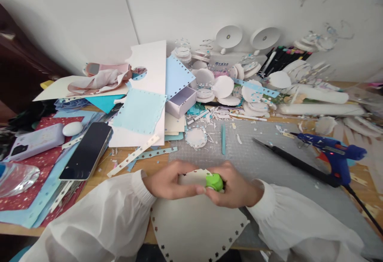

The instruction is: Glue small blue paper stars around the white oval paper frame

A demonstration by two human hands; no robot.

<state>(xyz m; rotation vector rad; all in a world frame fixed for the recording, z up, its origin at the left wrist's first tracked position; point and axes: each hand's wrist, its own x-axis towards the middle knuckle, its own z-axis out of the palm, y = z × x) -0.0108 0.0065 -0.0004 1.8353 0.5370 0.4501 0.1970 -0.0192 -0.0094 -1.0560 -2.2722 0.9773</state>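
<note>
- A small bright-green plastic paper punch [214, 182] is seen low in the centre of the frame, gripped between both hands over the grey cutting mat [257, 162].
- The left hand [170, 182] is closed, its fingers curled and its thumb laid along the near side of the punch; the top edge of a large pale-grey card sheet [194, 226] is pinched by it against the punch.
- The right hand [236, 188] is closed round the punch from the right, with the fingers pressed together; the fingertips are hidden behind the punch.
- The card sheet is spread from the hands down to the bottom edge of the frame, and a row of small star-shaped holes is shown along its lower border.
- Both wrists are covered by white gathered sleeves [119, 210].
- A black smartphone [86, 150] is laid screen-up at the left of the frame on red and blue papers, well apart from the hands.
- A blue hot-glue gun [335, 154] is placed at the right of the frame, beside a long black strip-like tool [293, 160].
- A pale-blue punched paper square [139, 110] and a small lilac cardboard box [181, 101] are set above the hands, towards the upper centre.
- White round paper discs [223, 86] are piled along the wall at the top of the frame.
</note>
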